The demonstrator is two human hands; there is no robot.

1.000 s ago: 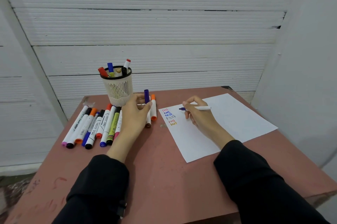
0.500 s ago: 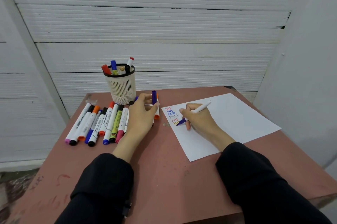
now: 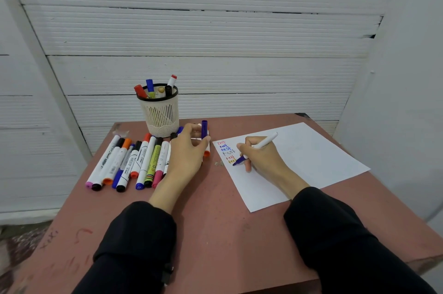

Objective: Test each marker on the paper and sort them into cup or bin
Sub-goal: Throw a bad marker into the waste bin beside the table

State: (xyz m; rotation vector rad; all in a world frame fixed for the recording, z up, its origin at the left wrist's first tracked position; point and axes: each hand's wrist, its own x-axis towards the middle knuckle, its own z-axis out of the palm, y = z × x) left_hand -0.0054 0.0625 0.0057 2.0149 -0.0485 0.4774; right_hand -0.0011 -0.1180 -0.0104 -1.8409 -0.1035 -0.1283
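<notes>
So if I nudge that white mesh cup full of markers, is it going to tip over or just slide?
The mesh cup looks light and taller than wide, and its markers stick out above the rim, so a high push could probably tip it. A low nudge would likely slide it on the smooth table.

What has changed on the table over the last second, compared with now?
The right hand swung the purple marker from lying level above the paper to tip-down, just under the column of test words. The left hand kept holding the purple cap upright. The cup and the row of markers stayed put.
</notes>
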